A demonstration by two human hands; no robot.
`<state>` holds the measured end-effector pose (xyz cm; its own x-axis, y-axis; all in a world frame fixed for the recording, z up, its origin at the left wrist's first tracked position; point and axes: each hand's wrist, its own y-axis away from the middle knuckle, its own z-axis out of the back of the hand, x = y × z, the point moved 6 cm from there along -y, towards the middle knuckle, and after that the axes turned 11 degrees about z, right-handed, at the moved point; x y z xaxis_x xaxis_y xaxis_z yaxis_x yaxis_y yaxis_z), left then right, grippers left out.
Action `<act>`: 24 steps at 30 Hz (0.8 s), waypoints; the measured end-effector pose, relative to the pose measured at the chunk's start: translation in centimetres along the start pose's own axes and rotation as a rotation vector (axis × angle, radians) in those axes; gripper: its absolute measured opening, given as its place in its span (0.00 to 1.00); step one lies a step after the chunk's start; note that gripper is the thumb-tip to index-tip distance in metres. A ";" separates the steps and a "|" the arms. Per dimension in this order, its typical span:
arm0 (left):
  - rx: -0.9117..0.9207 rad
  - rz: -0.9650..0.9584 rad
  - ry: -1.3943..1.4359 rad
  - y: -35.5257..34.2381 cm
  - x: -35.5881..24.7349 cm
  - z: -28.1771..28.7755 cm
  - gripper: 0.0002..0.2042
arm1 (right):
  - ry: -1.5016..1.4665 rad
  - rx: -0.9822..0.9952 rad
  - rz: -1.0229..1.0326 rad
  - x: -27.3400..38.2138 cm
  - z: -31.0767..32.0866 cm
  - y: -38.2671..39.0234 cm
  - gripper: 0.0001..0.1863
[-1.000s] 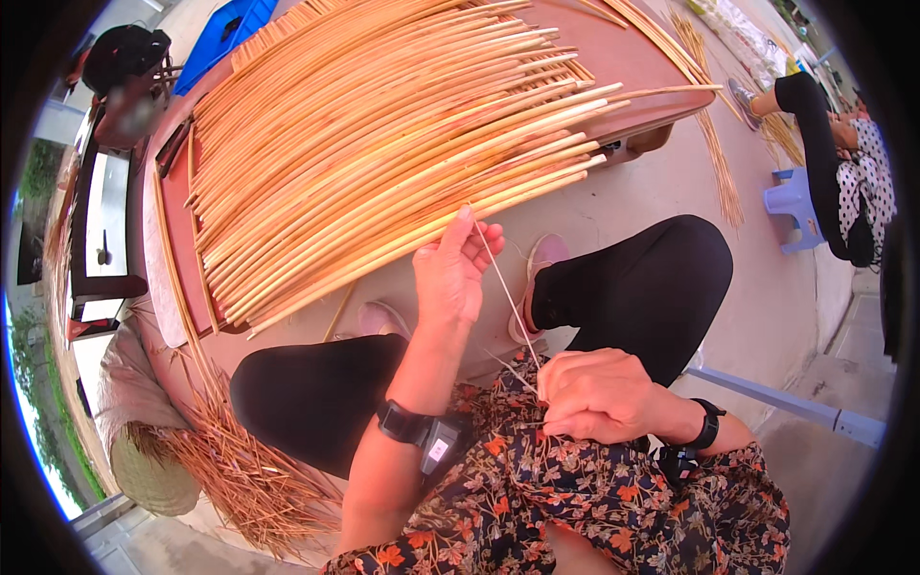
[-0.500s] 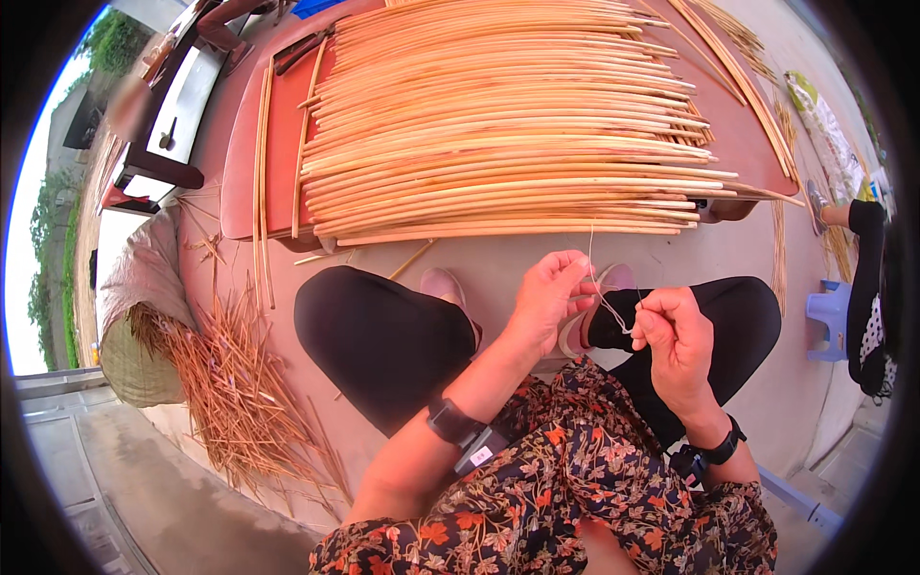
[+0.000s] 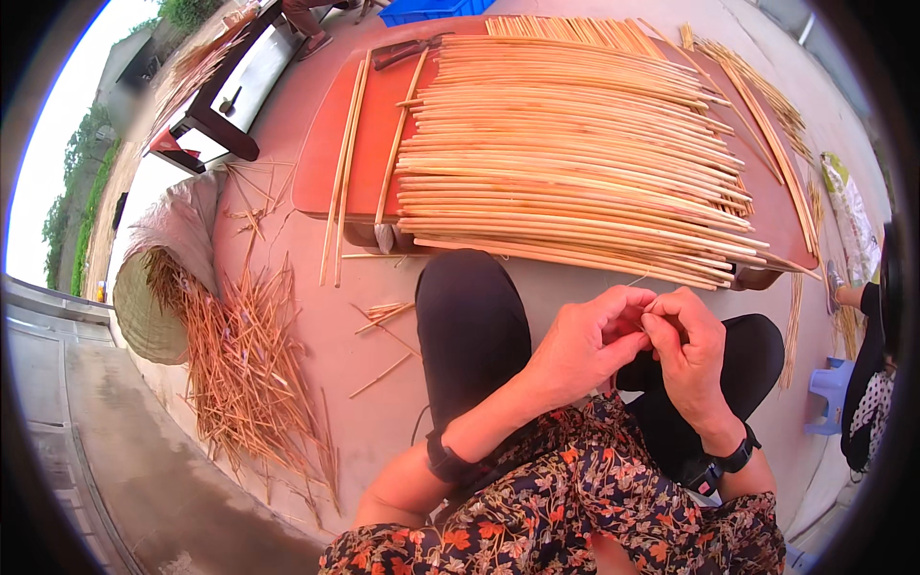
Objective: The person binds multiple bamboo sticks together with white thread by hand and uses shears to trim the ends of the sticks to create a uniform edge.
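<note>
Above my lap, my left hand (image 3: 596, 337) and my right hand (image 3: 690, 347) meet, fingertips pinched together. A short end of pale thread (image 3: 640, 279) sticks up beyond the left fingers; the rest of it is hidden between the hands. Both hands are closed on this thread. In front of my knees, a wide row of slender peeled sticks (image 3: 575, 153) lies side by side on a low reddish table (image 3: 321, 163), their near ends level with its front edge.
Loose sticks (image 3: 350, 158) and a dark-handled tool (image 3: 407, 53) lie on the table's left. A sack (image 3: 153, 307) spills brown stalks (image 3: 244, 374) onto the floor. At right are a blue stool (image 3: 829, 393) and another person's leg (image 3: 853, 295). A blue crate (image 3: 431, 10) stands at the back.
My hands have come together from apart, and the thread stretched between them is now mostly hidden. The view has shifted, so the table and sack sit farther right.
</note>
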<state>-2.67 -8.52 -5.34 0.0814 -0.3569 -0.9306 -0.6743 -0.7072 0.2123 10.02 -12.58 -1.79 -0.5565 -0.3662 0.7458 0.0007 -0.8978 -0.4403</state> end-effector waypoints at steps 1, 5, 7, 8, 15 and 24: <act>-0.057 -0.009 -0.151 0.3 -0.6 0.4 0.12 | -0.062 0.025 -0.024 0.1 -0.2 -0.3 0.05; -0.229 0.013 -0.354 0.4 -1.9 2.3 0.04 | -0.456 0.033 -0.329 -0.2 -0.7 -2.7 0.05; -0.248 -0.028 -0.291 -0.3 -2.8 3.0 0.05 | -0.396 0.038 -0.211 -0.3 -0.9 -5.1 0.07; -0.211 -0.130 -0.644 -1.5 -4.1 2.9 0.05 | -0.350 0.007 -0.112 -0.3 -0.8 -8.8 0.06; 0.095 -0.365 -1.483 -5.6 -1.8 1.1 0.04 | 0.069 0.331 0.393 1.4 -13.0 -27.9 0.10; 0.315 -0.047 -1.274 -7.6 4.5 1.9 0.10 | 0.131 0.360 0.220 -8.2 -32.8 -43.7 0.21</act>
<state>1.43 -3.63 -11.72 -0.5195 0.6094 -0.5990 -0.8452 -0.4697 0.2551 -12.70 37.67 -5.09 -0.6112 -0.5447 0.5742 0.4072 -0.8385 -0.3620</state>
